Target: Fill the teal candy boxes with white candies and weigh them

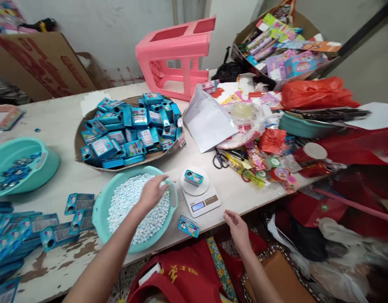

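Over the right part of a turquoise basin (97, 210) full of small pale candies (130, 202) is my left hand (152, 191), its fingers reaching toward the scale and slightly apart, with nothing visible in them. A white digital scale (209, 206) stands to the right of the basin, carrying a small blue box (194, 177) on its round plate. In front of the scale, a flat blue box (188, 226) lies near the table edge. My right hand (237, 229) hovers at that edge, right of the scale, fingers loosely bent and apart, holding nothing I can see.
Behind the basin, a cardboard tray (127, 166) is heaped with blue boxes. Flat blue packages (54, 231) and another turquoise basin (51, 162) are at left. Scissors (219, 160), papers and packets crowd the right. A pink stool (177, 46) lies at the back.
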Demonstrator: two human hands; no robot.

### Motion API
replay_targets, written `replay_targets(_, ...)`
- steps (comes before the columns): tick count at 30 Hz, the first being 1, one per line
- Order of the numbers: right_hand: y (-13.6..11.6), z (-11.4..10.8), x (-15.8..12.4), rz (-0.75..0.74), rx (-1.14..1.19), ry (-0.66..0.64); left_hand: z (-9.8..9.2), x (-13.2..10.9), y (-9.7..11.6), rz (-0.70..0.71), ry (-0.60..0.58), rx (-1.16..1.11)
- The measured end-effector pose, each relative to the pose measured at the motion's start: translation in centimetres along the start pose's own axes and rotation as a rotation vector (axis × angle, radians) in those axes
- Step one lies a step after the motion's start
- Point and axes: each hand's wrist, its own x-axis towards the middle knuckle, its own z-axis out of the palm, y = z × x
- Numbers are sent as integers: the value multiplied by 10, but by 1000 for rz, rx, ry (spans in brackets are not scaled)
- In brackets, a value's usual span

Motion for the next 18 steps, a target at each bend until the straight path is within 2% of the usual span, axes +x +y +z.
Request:
replay_targets(1,2,0,-3,18,-12,-13,18,7,11,117,-50,53)
replay_targets(3,4,2,-7,44,-67,-43,56,25,27,277,-266,192)
replay_targets(5,4,6,-9,64,-144,-63,80,43,31,269,-481,371)
replay_targets(6,4,9,-8,57,-173,-81,82,50,30,240,-518,421)
replay_targets(7,3,13,-8,52,-196,-100,77,55,28,212,-510,436)
replay_targets(8,2,16,-8,46,-215,-119,63,55,25,187,-447,420)
replay_targets(10,0,24,-10,39,-250,-149,15,40,21,152,-195,327)
replay_targets(13,-8,34,-24,11,-288,-200,-94,-3,3,34,290,267)
replay_targets(15,-16,41,-36,-43,-258,-242,-170,-27,-27,-167,615,400)
replay_targets(16,-20,45,-41,-78,-239,-258,-203,-34,-48,-260,740,501)
replay_targets(18,-29,53,-51,-190,-226,-293,-252,-37,-94,-471,846,614)
